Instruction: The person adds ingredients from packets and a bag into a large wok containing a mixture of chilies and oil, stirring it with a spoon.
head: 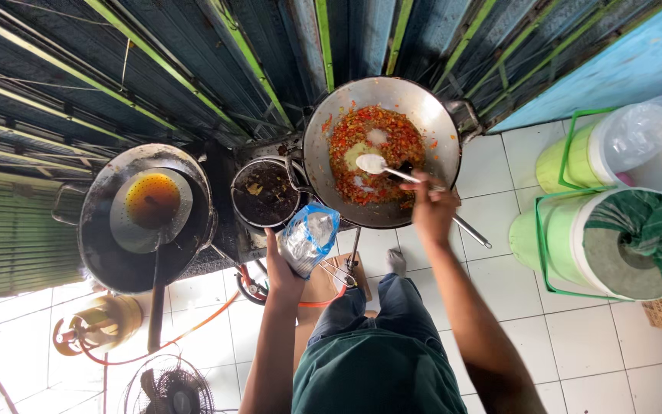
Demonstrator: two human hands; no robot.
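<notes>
So the right hand (432, 208) has its fingers closed around a metal spoon (377, 164) heaped with white powder, held out over the big wok (381, 149) on the far burner. The wok is full of a chunky red chili mix (373, 153), and a few pale patches of powder already sit on top. The left hand (281, 264) is wrapped tight around a clear plastic bag with blue edges (308, 238), held just near the wok's left rim, mouth tilted up.

If you ask me, the trick here is to tip the spoon low and scatter across the mix instead of dumping one lump, since those white piles look like they'd clump. Keep the bag upright and away from the burner, that plastic wouldn't like the heat.

To the left sits a small dark pot (263, 193), then a second wok with oil and a round skimmer (151, 207) resting in it. A gas cylinder (97, 326) and fan (170, 387) are on the tiled floor (576, 360), and two green-rimmed buckets (614, 230) stand off to the right.
</notes>
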